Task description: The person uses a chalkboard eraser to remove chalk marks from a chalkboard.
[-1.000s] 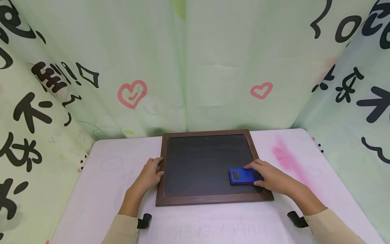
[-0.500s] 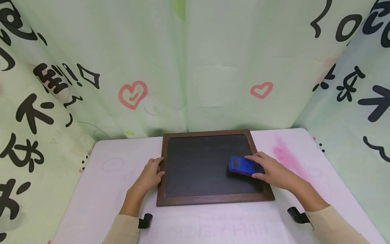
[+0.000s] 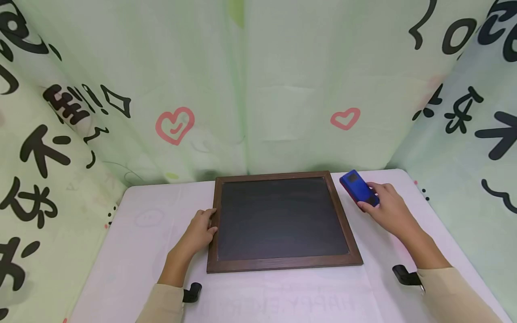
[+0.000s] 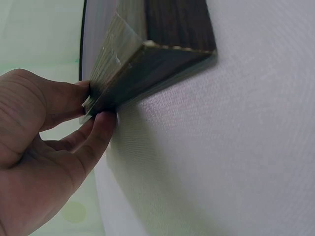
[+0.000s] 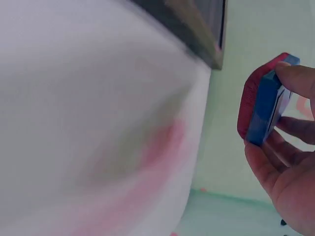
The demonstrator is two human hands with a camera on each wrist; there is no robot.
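Observation:
A small blackboard (image 3: 278, 220) in a brown wooden frame lies on the white table. My left hand (image 3: 200, 231) pinches the left side of that frame; in the left wrist view the thumb and fingers (image 4: 102, 130) meet at the frame's edge. Off the board's right side, my right hand (image 3: 387, 207) grips a blue blackboard eraser (image 3: 358, 187) by its near end. Seen from the right wrist, the eraser (image 5: 263, 105) is raised above the table, its red felt underside facing away from the palm. The board's dark surface shows faint smudges.
The white table (image 3: 282, 296) carries a pink stain, partly behind the right arm. A pale green curtain (image 3: 282, 89) with black lettering and pink hearts encloses the back and both sides. Black straps with mounts show at both wrists.
My right hand has lifted the eraser off the board and carried it up and right, past the frame, turning it diagonal. The left hand and the blackboard stay in place.

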